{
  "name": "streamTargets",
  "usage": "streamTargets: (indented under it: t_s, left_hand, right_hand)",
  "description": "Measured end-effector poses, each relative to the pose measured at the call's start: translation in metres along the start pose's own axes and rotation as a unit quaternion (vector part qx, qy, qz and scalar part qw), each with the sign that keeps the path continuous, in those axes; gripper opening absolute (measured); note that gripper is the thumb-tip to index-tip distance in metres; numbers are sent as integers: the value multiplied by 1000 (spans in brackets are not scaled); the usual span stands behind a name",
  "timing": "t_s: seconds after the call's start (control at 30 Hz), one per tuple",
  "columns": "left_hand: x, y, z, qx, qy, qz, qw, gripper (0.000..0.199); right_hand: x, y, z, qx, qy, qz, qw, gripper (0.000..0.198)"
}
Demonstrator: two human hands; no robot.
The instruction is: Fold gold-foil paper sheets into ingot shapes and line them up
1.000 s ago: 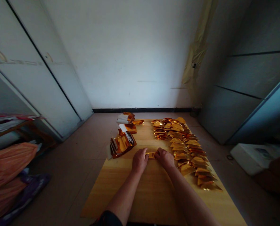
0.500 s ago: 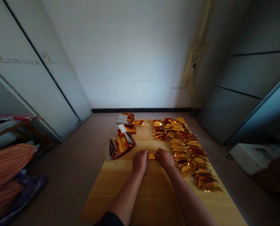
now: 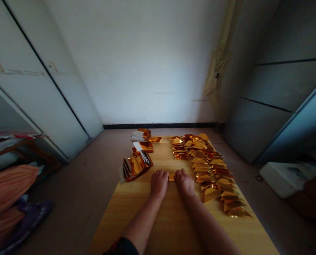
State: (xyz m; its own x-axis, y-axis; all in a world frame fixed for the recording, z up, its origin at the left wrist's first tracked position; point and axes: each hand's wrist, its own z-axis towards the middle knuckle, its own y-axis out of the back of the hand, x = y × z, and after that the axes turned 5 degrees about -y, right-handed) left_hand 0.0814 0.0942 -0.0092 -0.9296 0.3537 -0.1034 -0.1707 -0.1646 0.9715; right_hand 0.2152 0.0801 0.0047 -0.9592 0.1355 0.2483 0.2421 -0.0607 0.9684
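A small strip of gold foil paper (image 3: 171,177) lies on the wooden tabletop (image 3: 136,202), stretched between my two hands. My left hand (image 3: 159,182) has its curled fingers closed on the strip's left end. At the right end my right hand (image 3: 184,181) grips it the same way, knuckles up. Both ends of the paper are hidden under the fingers. Right of my right hand stand rows of folded gold paper pieces (image 3: 202,169). Beyond my left hand sits a curved stack of gold foil sheets (image 3: 136,165) with pale backs.
More foil sheets (image 3: 146,146) and a bundle with white edges (image 3: 140,135) lie at the table's far left, beside one folded gold piece (image 3: 155,140). A white wall (image 3: 147,71) rises behind. Orange cloth (image 3: 9,191) is at left, a white box (image 3: 282,179) at right.
Both hands have turned flatter, with the backs of the fingers now facing up more. They still hold the foil strip at nearly the same spot, and less of it shows between them.
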Motion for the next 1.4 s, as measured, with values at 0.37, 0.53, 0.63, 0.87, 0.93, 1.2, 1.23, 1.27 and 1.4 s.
streamTargets:
  t_s: [0.37,0.53,0.63,0.87,0.93,1.2,1.23,1.27,1.4]
  left_hand:
    - [5,4,-4,7,12,-43,999,15]
    - [10,1,-9,6,9,-69,998,15]
    - [10,2,-10,11,16,-76,997,15]
    - [11,4,-7,27,31,-107,993,14]
    - [13,5,-7,24,26,-121,992,13]
    - [21,6,-9,32,4,-156,987,25]
    - [22,6,-9,32,4,-160,987,28]
    - [23,5,-9,32,1,-163,986,31]
    - [26,0,-9,31,-8,-173,984,38]
  right_hand:
    - [10,4,-4,17,-36,2,999,14]
    - [14,7,-4,31,-55,11,998,21]
    - [13,7,-2,41,-64,23,997,21]
    - [2,6,4,62,-63,81,993,13]
    - [-1,6,5,65,-60,94,992,12]
    - [-6,8,8,80,-63,103,989,25]
    - [-7,8,8,79,-64,103,989,26]
    - [-7,8,8,79,-66,101,990,27]
    - [-4,7,7,71,-67,78,992,33]
